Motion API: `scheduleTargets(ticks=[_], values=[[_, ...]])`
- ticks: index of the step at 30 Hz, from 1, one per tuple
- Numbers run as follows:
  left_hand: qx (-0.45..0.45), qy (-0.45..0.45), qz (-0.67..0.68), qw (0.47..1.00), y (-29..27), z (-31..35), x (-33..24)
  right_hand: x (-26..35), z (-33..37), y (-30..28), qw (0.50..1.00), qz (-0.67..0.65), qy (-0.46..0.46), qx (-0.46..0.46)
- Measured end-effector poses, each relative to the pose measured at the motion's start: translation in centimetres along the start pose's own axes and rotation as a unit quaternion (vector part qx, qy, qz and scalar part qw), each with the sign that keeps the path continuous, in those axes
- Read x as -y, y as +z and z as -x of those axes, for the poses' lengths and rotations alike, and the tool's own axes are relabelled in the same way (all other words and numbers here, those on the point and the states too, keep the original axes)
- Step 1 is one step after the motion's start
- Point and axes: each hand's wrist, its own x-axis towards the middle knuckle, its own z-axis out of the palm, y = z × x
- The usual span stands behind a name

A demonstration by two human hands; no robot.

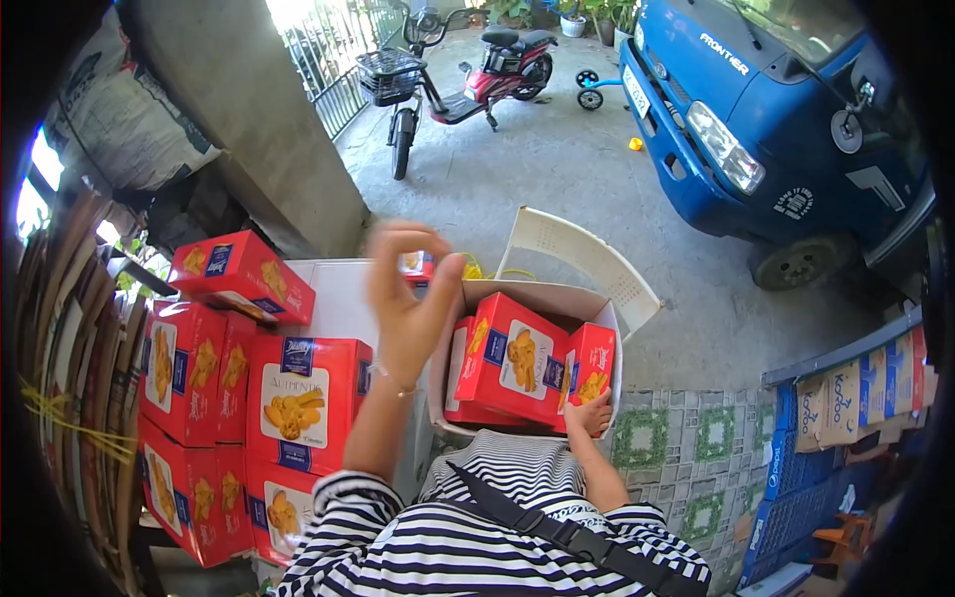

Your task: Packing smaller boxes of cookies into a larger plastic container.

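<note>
My left hand (413,298) is raised beside the carton, its curled fingers and thumb apart with nothing between them; the fingertips are slightly blurred. At the carton's near right corner, my right hand (589,412) grips the lower edge of a narrow red snack box (594,363). A larger red snack box (516,351) with a picture of golden fried food lies tilted beside it, on top of other red boxes. These sit inside an open cardboard carton (615,333) in front of my body. Part of another small red box (417,266) shows behind my left hand.
Stacked red snack boxes (293,403) stand on the left by a white surface (333,289). A white plastic chair back (582,261) rises beyond the carton. Farther off are an electric bike (468,99) and a blue truck (736,119). Blue crates (786,497) stand at right.
</note>
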Motion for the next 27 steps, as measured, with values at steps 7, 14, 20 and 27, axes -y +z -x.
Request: scheduleTargets(ticks=[7, 14, 20, 27], values=[[0.597, -0.335, -0.141, 0.715, -5.1, 22.0, 6.8, -0.3, 0.6, -2.2, 0.996, -0.079, -0.015, 0.033], [0.465, -0.489, -0.235, 0.700, -14.0, 28.7, 8.4, 0.0, 1.3, -9.9, 0.989, -0.139, -0.026, -0.037], [0.505, -0.374, -0.233, 0.742, -9.7, 25.3, 12.7, -0.5, -0.1, -15.4, 0.927, -0.342, -0.136, -0.071], [0.351, -0.319, -0.168, 0.864, -3.6, 21.5, 12.6, 2.3, 4.0, -20.9, 0.730, -0.643, -0.163, 0.165]])
